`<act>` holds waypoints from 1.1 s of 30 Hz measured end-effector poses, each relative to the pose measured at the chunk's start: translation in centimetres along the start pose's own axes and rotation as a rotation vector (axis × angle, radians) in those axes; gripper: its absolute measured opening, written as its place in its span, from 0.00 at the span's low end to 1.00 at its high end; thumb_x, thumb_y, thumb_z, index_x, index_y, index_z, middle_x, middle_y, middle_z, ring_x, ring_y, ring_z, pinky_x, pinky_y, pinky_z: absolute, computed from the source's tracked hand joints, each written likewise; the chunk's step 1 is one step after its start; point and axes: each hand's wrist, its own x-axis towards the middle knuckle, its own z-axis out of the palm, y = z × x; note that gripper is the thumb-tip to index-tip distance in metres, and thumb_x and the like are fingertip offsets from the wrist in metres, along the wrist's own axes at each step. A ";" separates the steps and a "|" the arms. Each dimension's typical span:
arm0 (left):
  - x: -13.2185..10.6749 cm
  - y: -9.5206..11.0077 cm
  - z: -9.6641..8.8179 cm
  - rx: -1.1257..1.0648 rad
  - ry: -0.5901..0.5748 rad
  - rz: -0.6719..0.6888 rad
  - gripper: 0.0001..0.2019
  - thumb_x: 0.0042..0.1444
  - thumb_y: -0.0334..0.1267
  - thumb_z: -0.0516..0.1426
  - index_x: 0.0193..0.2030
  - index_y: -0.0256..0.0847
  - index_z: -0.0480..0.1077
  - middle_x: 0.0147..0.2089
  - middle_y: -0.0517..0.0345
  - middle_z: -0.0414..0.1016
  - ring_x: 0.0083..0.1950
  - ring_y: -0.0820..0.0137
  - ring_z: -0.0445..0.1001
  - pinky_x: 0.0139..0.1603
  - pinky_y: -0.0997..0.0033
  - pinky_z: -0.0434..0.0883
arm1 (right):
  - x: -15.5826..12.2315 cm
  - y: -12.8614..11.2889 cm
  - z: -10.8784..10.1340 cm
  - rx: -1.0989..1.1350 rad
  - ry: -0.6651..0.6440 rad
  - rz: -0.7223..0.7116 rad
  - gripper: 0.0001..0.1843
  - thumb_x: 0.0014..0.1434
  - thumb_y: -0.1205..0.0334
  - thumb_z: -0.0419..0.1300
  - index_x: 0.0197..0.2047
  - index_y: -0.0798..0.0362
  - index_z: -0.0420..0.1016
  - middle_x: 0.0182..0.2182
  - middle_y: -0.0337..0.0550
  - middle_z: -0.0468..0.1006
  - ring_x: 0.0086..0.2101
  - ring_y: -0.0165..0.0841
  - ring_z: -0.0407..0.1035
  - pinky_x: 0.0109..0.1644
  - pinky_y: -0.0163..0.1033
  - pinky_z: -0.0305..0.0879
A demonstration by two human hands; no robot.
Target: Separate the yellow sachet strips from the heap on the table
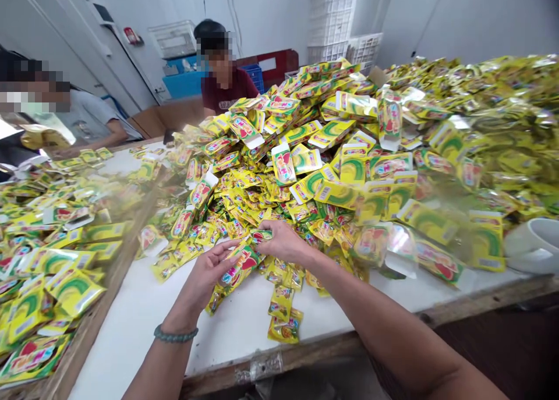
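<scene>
My left hand (208, 272), with a beaded bracelet (175, 334) at its wrist, is closed around a small yellow and green candy box (240, 265) with red fruit printed on it. The box slants up to the right. At its upper end my right hand (283, 243) pinches a small yellow-green candy packet (261, 235); whether any of it sits inside the box is hidden by my fingers. Just beyond my hands spreads a heap of loose candy packets (244, 196). A short strip of packets (282, 301) lies on the white tabletop (236, 336) below my right hand.
Candy boxes (345, 132), some with open flaps, pile up ahead. More packets (493, 91) are heaped at the far right. A white container (535, 245) stands near the right edge. A wooden divider (117, 283) borders boxes on the left. Two people sit across the table.
</scene>
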 end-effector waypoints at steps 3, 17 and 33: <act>0.8 0.6 0.6 -0.005 -0.052 -0.059 0.29 0.40 0.43 0.72 0.50 0.38 0.75 0.31 0.59 0.80 0.30 0.70 0.77 0.33 0.75 0.72 | 0.3 0.9 -1.0 0.074 0.044 0.018 0.08 0.44 0.65 0.64 0.32 0.54 0.77 0.25 0.32 0.72 0.28 0.27 0.63 0.30 0.30 0.56; 1.4 -1.6 0.4 -0.064 -0.023 0.000 0.25 0.42 0.42 0.71 0.49 0.39 0.76 0.47 0.50 0.82 0.44 0.63 0.79 0.42 0.71 0.74 | 0.0 2.1 -1.6 0.109 -0.076 -0.028 0.14 0.50 0.57 0.69 0.38 0.54 0.74 0.28 0.34 0.73 0.29 0.29 0.64 0.34 0.32 0.57; 1.0 -2.0 -0.3 -0.229 -0.106 -0.048 0.23 0.42 0.38 0.72 0.48 0.37 0.77 0.41 0.52 0.84 0.37 0.68 0.81 0.39 0.75 0.76 | 0.0 2.7 0.1 -0.077 -0.140 -0.178 0.07 0.58 0.66 0.62 0.41 0.53 0.78 0.38 0.41 0.80 0.40 0.34 0.72 0.43 0.34 0.63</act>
